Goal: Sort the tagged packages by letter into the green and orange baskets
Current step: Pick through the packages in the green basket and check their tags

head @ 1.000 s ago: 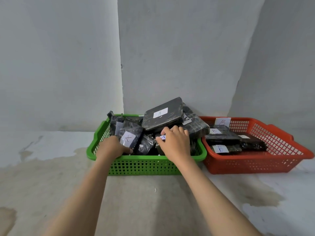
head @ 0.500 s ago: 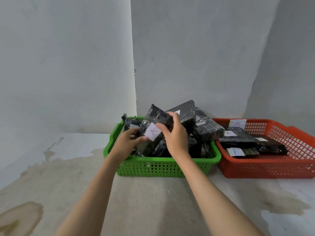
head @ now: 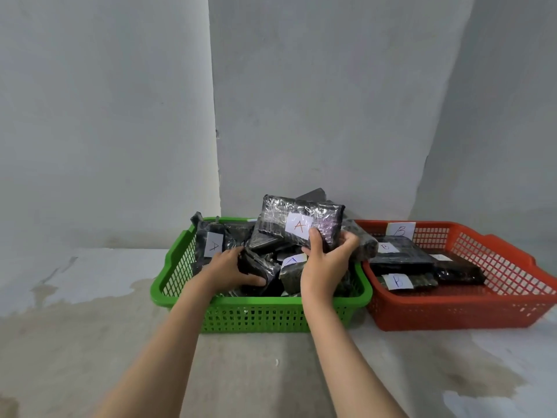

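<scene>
Here two baskets (head: 262, 315) sit; right hand (head: 324, 268) grips one A-tagged package (head: 301, 224), left hand (head: 229, 271) another (head: 256, 265).

A pale grey concrete floor (head: 271, 372), blotched with brownish damp stains, meets a grey plastered wall. Two perforated plastic baskets sit directly on it, side by side and touching at their rims: a green rectangular basket (head: 259, 318) on the left and an orange-red rectangular basket (head: 452, 315) on the right, both near the wall.

green basket (head: 168, 285), orange basket (head: 512, 267), black packages (head: 271, 218) (white tags (head: 298, 226))
</scene>
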